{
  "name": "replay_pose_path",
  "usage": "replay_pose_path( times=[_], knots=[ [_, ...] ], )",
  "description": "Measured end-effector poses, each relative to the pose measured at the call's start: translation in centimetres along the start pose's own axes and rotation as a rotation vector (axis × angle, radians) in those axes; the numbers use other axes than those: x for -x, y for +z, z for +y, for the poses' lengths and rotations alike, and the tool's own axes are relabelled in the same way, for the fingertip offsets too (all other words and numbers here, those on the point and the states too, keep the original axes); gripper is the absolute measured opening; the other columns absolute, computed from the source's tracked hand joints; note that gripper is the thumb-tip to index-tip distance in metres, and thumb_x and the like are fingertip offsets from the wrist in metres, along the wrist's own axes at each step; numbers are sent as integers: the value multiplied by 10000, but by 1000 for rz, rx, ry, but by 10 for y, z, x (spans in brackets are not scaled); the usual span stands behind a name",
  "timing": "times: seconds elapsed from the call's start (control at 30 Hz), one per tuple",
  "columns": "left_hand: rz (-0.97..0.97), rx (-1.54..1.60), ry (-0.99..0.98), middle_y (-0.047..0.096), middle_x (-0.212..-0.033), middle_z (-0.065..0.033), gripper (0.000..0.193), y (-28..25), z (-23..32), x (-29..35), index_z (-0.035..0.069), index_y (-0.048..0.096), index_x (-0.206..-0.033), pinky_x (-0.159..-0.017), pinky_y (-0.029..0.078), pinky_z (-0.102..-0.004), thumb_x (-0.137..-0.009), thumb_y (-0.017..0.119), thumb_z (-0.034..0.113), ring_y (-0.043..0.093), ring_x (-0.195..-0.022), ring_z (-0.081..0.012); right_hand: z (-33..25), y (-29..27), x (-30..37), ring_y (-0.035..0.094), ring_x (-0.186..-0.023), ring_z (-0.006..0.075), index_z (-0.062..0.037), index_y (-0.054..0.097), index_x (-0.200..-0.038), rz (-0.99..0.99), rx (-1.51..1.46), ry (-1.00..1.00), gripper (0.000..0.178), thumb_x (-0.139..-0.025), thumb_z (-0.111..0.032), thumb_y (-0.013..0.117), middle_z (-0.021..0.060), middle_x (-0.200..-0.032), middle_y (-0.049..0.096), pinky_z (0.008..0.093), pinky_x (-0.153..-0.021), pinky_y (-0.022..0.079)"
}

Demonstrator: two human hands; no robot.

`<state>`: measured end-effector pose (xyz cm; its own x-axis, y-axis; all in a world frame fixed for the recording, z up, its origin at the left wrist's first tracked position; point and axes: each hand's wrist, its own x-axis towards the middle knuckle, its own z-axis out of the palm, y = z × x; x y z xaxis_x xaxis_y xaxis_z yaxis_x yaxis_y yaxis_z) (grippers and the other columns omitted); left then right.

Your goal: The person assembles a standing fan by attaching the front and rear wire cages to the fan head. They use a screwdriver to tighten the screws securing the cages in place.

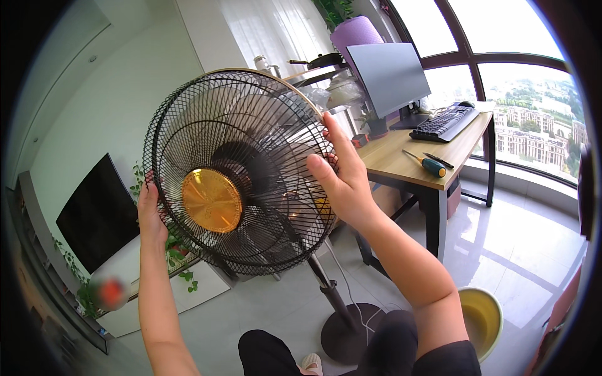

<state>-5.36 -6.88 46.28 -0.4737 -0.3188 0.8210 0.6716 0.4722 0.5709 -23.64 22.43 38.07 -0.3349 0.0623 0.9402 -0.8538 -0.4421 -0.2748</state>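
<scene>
A black standing fan (241, 156) is in front of me, its round wire guard tilted and facing me. At the guard's centre sits a shiny gold disc (212, 200), and dark blades show through the wires. My left hand (152, 216) is closed around the guard's left edge, its fingers partly behind the wires. On the right edge my right hand (346, 182) grips the guard, thumb in front and some fingers hidden behind. A gold-coloured rim shows along the top right. The pole (329, 288) runs down to a round black base (343, 341).
To the right, a wooden desk (401, 150) holds a monitor (392, 78), a keyboard (445, 122), a screwdriver (433, 166) and a black pen-like tool (439, 160). A yellow bucket (483, 319) stands near my right arm. A white cable (342, 269) hangs beside the pole.
</scene>
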Motion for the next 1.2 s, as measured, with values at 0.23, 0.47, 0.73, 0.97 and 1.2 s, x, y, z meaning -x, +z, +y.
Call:
replay_pose_path(
  times=[0.23, 0.47, 0.73, 0.97, 1.2],
  knots=[
    [57, -2, 9, 540, -1077, -34, 395, 11, 8, 6, 20, 454, -1171, -852, 391, -263, -870, 510, 269, 503, -964, -128, -5, 0, -6, 368, -1183, 275, 19, 273, -1300, -18, -14, 32, 663, -818, -339, 553, 215, -1274, 375, 335, -960, 287],
    [107, -20, -11, 521, -1100, -44, 461, 8, 6, 4, 8, 436, -1196, -867, 367, -257, -845, 552, 283, 474, -995, -124, -20, 6, -5, 347, -1159, 199, 8, 246, -1318, 23, -85, 178, 647, -834, -306, 538, 143, -1258, 381, 288, -966, 259],
    [93, 47, 28, 503, -1110, -69, 527, -5, -10, 8, -32, 415, -1198, -880, 361, -250, -831, 569, 313, 462, -1012, -130, -27, 19, -5, 469, -933, 131, -100, 410, -1207, 77, 67, 393, 564, -816, -501, 479, 40, -1098, 478, 304, -785, 387],
    [4, 331, 81, 490, -1115, -83, 633, -26, -40, 25, -30, 272, -1285, -864, 390, -270, -830, 567, 297, 477, -995, -127, -23, 25, -7, 541, -887, 157, -70, 495, -1080, 202, -22, 393, 415, -834, -405, 516, 56, -1021, 546, 313, -712, 472],
    [-224, 878, -208, 360, -1270, -23, 820, 12, -131, 136, 96, 214, -1326, -972, 281, -357, -701, 705, 295, 323, -1182, -190, -27, 27, -6, 562, -870, 176, -44, 497, -1058, 285, 49, 387, 384, -852, -368, 494, 77, -938, 569, 343, -724, 513]
  ],
)
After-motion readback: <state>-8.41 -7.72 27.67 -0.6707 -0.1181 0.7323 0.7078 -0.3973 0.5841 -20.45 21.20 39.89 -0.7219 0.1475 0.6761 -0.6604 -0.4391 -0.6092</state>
